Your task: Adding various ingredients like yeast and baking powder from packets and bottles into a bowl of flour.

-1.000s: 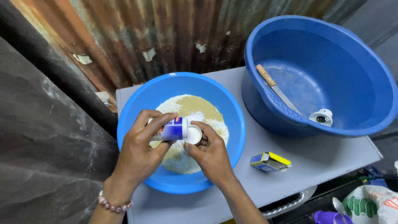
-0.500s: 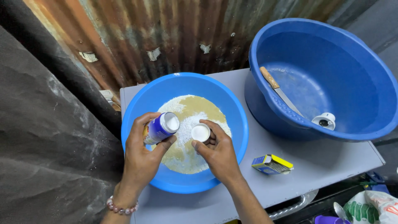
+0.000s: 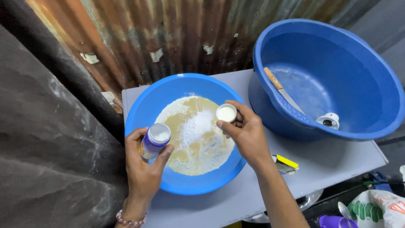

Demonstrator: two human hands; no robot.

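My left hand (image 3: 143, 169) grips a small blue-and-white container (image 3: 155, 139), now upright with its open white mouth facing up, at the left rim of a light blue bowl (image 3: 168, 90). The bowl holds a heap of white and tan powder (image 3: 195, 139). My right hand (image 3: 249, 135) holds the container's small white cap (image 3: 226, 113) with white powder in it, over the bowl's right side. A bead bracelet circles my left wrist.
The bowl sits on a grey table (image 3: 329, 162). A large dark blue basin (image 3: 337, 76) at the right holds a wooden-handled knife (image 3: 283, 93) and a white knob-like part (image 3: 328, 120). A small yellow-and-blue box (image 3: 287, 164) lies by my right wrist. A rusty corrugated wall stands behind.
The container went from tilted against the cap to upright and drew back left. My right hand carried the powder-filled cap up and to the right over the bowl.
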